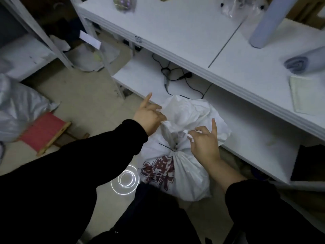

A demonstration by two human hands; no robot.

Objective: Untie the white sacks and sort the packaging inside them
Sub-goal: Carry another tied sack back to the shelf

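Pale flooring (84, 95) is being shown in the head view, where a white sack (186, 176) is being propped against the low board of a white shelving unit (175, 32), its neck being cinched by a black tie (165, 147). A twisted corner of the sack's loose top is being pinched by the left hand (149, 117), index finger outstretched, while a fold opposite is being pinched by the right hand (204, 145), index finger raised. Behind the sack a black cable (175, 74) is being seen, and well left of the sack a red stool (44, 131) and a grey bag (17, 106).
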